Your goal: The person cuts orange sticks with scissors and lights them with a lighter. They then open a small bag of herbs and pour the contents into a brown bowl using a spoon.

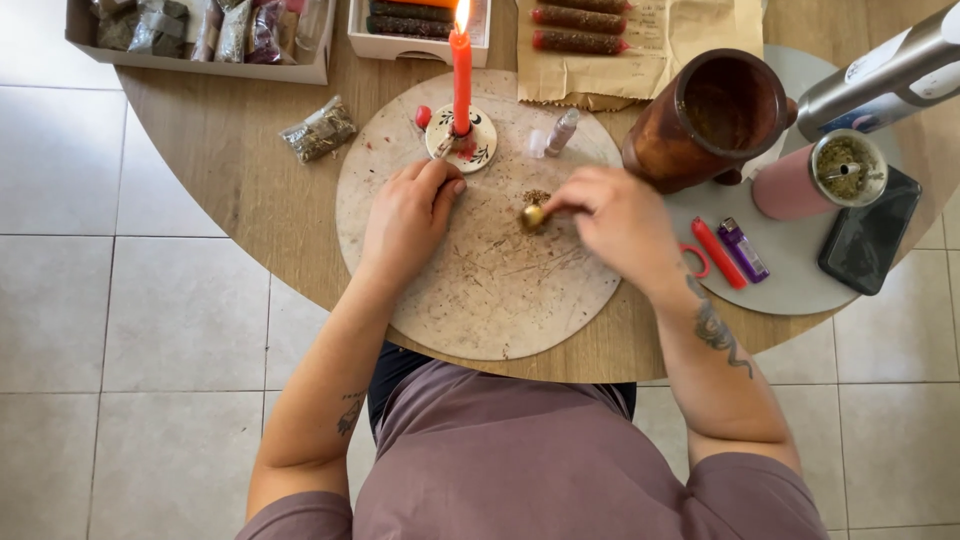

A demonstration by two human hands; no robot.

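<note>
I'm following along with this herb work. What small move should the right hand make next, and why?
Probably dip the gold spoon in the right hand into the herb pile: its tip sits just beside that pile on the round board, while the left hand rests near the lit candle.

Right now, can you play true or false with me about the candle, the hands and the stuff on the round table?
1. The tall red candle is burning. True.
2. The right hand holds the small round gold piece. True.
3. The left hand grips the purple lighter. False: the lighter lies on the grey mat, and that hand rests by the painted candle holder.
4. The brown clay pot lies tipped over. False: it stands upright.
5. A black phone lies at the right. True.
</note>
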